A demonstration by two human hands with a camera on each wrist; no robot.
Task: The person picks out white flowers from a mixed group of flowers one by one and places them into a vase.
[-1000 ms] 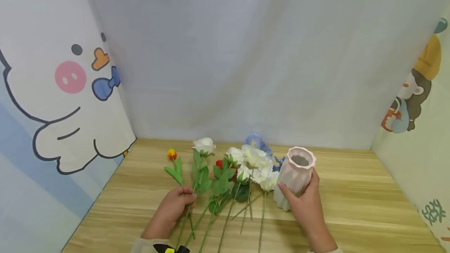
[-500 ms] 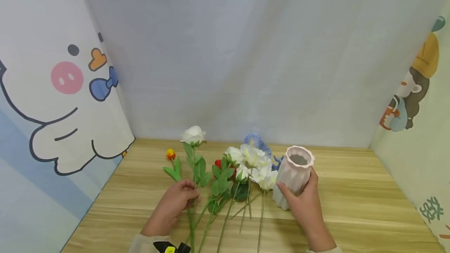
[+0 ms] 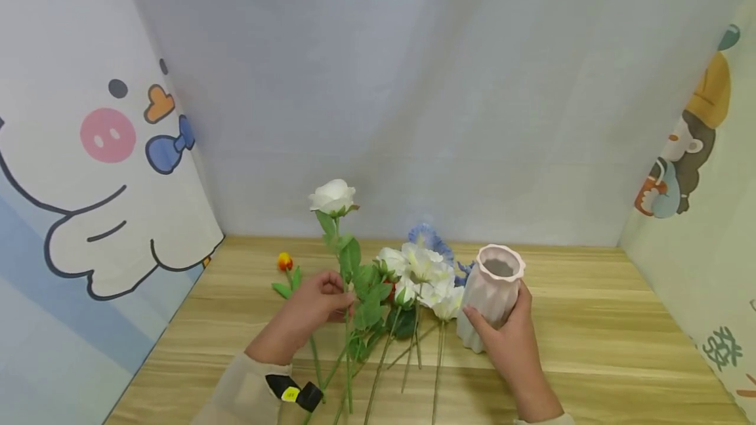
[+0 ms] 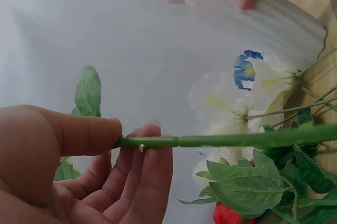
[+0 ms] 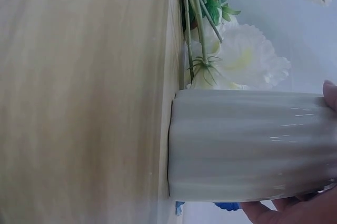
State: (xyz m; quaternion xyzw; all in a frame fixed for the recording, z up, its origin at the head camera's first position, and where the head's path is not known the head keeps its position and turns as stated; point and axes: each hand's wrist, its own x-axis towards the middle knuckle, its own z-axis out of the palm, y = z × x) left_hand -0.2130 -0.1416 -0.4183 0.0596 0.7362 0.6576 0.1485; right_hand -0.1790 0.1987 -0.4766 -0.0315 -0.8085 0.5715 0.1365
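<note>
My left hand (image 3: 315, 303) pinches the green stem (image 4: 221, 140) of a white rose (image 3: 333, 197) between thumb and fingertips. The rose stands upright, its bloom high above the table and its leaves just over the fingers. My right hand (image 3: 510, 346) grips a pale pink, fluted vase (image 3: 491, 300) with a scalloped rim, thumb on the near side and fingers round the far right side. In the right wrist view the vase (image 5: 247, 145) has its base on the table. Its mouth shows no stems.
Between the hands lie several white flowers (image 3: 425, 274), a mostly hidden red flower (image 4: 231, 212) and blue flowers (image 3: 430, 239), stems towards me. An orange-yellow tulip (image 3: 285, 261) lies left on the wooden table (image 3: 608, 333). A grey curtain (image 3: 378, 84) hangs behind.
My left hand has raised the white rose off the table, tipped it upright and shifted it slightly right. My right hand still holds the vase in about the same place.
</note>
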